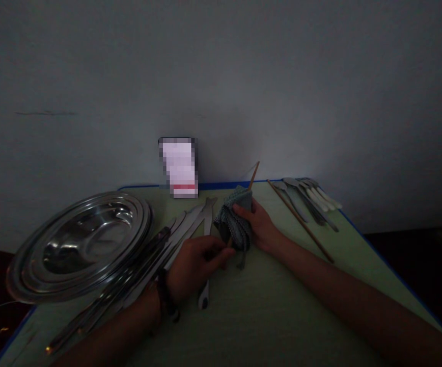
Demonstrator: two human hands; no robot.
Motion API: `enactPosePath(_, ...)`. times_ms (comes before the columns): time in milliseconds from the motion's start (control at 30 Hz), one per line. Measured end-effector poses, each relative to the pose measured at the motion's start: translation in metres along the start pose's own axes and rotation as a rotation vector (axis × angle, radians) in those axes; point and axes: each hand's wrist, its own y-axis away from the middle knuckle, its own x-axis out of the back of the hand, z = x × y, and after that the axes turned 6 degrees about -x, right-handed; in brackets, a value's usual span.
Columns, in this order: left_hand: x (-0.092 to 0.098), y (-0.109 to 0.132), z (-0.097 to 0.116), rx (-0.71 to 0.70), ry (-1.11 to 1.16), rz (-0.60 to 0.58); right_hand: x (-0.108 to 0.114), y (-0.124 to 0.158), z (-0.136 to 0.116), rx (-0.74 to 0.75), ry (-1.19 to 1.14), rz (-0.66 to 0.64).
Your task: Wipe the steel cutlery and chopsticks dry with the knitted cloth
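Note:
A folded grey-green cloth (236, 214) is wrapped round a thin wooden chopstick (254, 176) above the middle of the table. My right hand (261, 224) is closed on the cloth from the right, thumb on top. The chopstick's tip sticks out above the cloth, tilted to the right. Below the cloth, my left hand (200, 257) pinches the chopstick's lower end between thumb and fingers. The chopstick's middle is hidden by the cloth. Another wooden chopstick (301, 221) lies on the table to the right of my right hand.
Stacked shiny metal plates or trays (137, 204) stand at the left of the pale green table (267, 316). Several knives and long utensils (129, 275) lie beside them. Spoons and white-handled cutlery (316, 196) lie at the back right. A lit phone (181, 165) leans against the wall.

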Motion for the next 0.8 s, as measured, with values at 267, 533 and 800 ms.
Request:
enactPosePath(267, -0.001, 0.002, -0.001, -0.013, -0.025, -0.001, 0.0, 0.006, 0.007, 0.062, 0.164, 0.017)
enactPosePath(533, 0.001, 0.001, -0.001, -0.032, -0.056, 0.019, -0.004, 0.013, 0.012, 0.112, 0.338, 0.074)
enactPosePath(800, -0.009, 0.009, -0.011, -0.43, -0.23, -0.058, -0.005, 0.014, 0.007, -0.017, 0.393, -0.108)
